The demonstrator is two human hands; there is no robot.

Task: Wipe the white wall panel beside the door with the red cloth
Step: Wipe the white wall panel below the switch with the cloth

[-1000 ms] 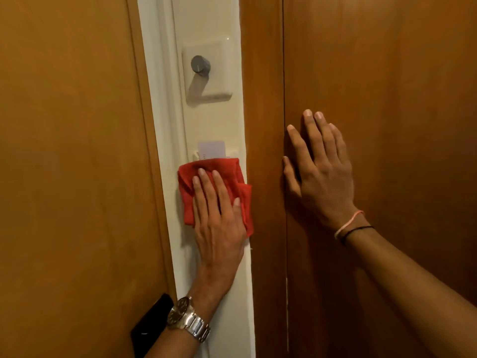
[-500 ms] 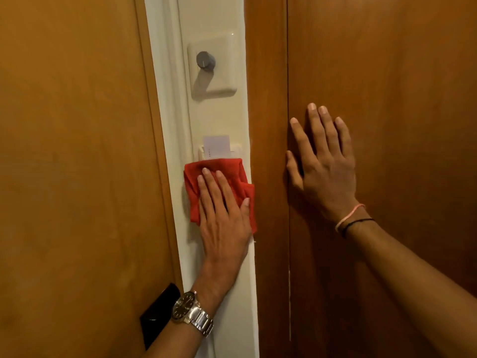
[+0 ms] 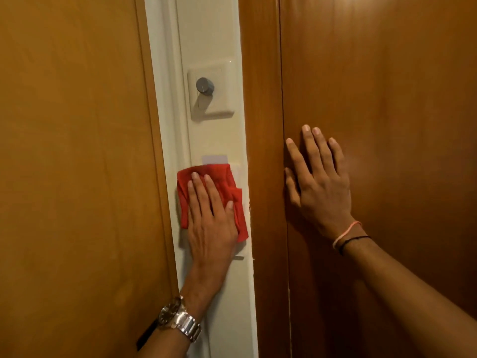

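A narrow white wall panel [image 3: 209, 34] runs top to bottom between two brown wooden surfaces. My left hand [image 3: 210, 220] lies flat on a folded red cloth [image 3: 233, 192] and presses it against the panel, fingers pointing up. The cloth's top edge covers the lower part of a white card [image 3: 214, 159] standing in a slot. My right hand [image 3: 318, 182] rests flat with spread fingers on the wooden door [image 3: 387, 99] to the right, holding nothing.
A white switch plate with a grey round knob [image 3: 204, 85] sits on the panel above the cloth. A brown wooden surface [image 3: 72, 151] borders the panel on the left. A dark object [image 3: 146, 336] shows behind my left wrist, which wears a metal watch [image 3: 180, 320].
The view has shifted, so the knob and card sit lower in the frame. The cloth under my left hand now overlaps more of the card. My right hand stays flat on the door.
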